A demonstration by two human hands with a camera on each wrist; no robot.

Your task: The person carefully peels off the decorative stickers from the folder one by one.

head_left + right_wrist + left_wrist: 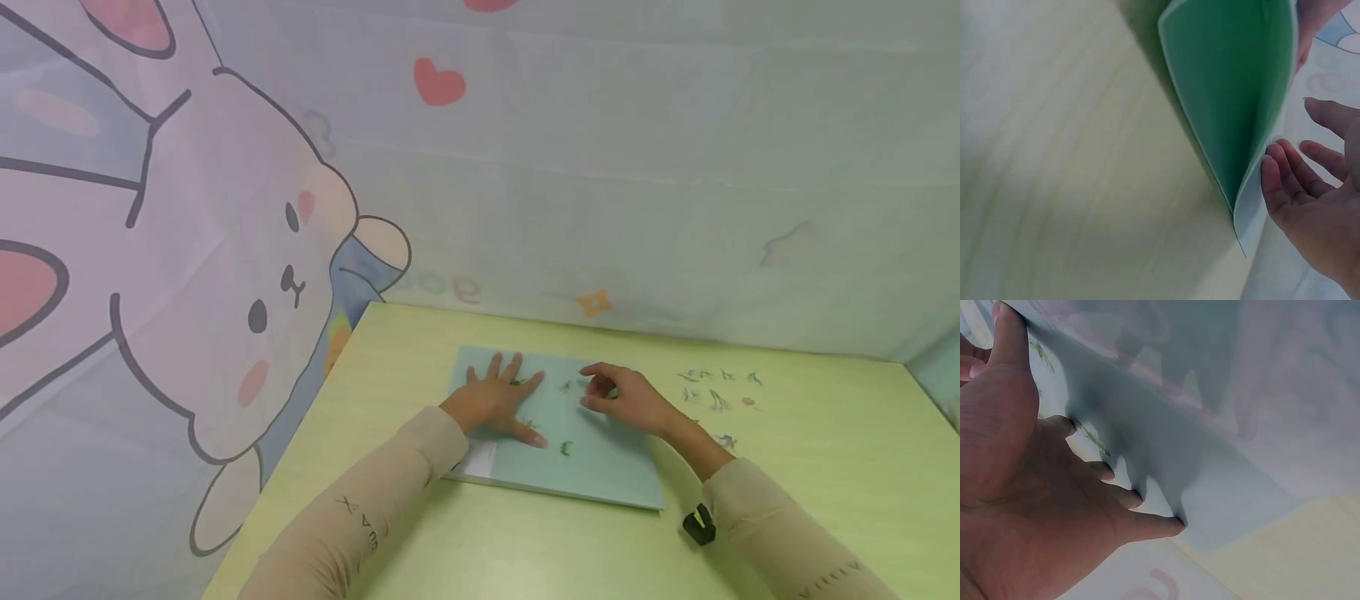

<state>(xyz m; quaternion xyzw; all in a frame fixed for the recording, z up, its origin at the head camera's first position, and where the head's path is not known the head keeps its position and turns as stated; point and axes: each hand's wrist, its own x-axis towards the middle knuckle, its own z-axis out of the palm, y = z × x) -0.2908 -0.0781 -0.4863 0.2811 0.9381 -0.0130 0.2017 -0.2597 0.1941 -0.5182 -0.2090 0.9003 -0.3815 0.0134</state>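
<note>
A pale blue-green book-like pad [600, 467] lies on the table, with small leaf-like sprigs [566, 448] on its top face. My left hand [491, 404] is spread flat over the pad's left part, fingers apart and fingertips on the surface, covering some of the sprigs. In the left wrist view a thin green sprig [1092, 437] shows beside the fingers. Over the pad's upper right my right hand [630, 400] hovers with loosely bent fingers, thumb and forefinger apart around nothing. The right wrist view shows the pad's green underside [1229, 81] bowed beside the fingertips.
Several small plant-shaped cutouts [718, 400] lie on the yellow-green table [825, 467] to the right of the pad. A black device [700, 527] sits at my right wrist. Behind the table hangs a printed cloth [600, 167] with a cartoon rabbit.
</note>
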